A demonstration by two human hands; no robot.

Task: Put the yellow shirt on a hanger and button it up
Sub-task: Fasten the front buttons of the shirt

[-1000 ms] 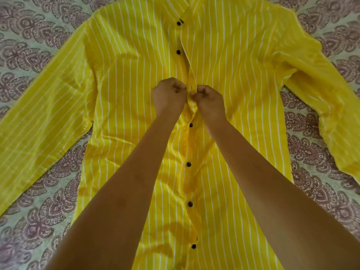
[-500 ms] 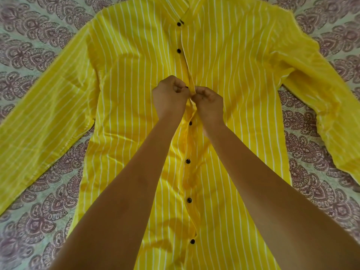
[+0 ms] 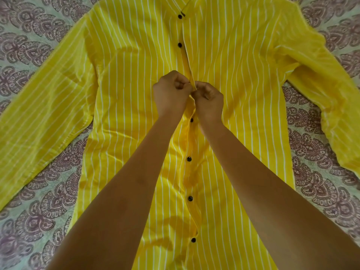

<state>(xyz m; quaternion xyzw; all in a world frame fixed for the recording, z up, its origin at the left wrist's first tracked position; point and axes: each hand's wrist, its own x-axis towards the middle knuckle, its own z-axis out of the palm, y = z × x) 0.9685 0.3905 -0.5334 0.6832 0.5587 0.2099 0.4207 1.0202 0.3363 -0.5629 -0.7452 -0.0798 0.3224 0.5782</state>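
The yellow shirt (image 3: 126,94) with thin white stripes lies flat, front up, sleeves spread to both sides. Black buttons run down its middle placket; two (image 3: 179,44) show above my hands and several (image 3: 189,159) below. My left hand (image 3: 169,96) and my right hand (image 3: 209,103) meet at the placket mid-chest, each pinching one edge of the fabric. The button between my fingers is hidden. The placket gapes slightly between the second button and my hands. No hanger is visible; the collar runs out of the top of the frame.
The shirt rests on a bedsheet (image 3: 39,221) printed with purple-brown paisley on pale green. Sheet shows at both sides below the sleeves and in the upper corners.
The view has drifted slightly, so the shirt sits a little higher in frame. My hands stay pinched together at the same spot on the placket, with small finger movements.
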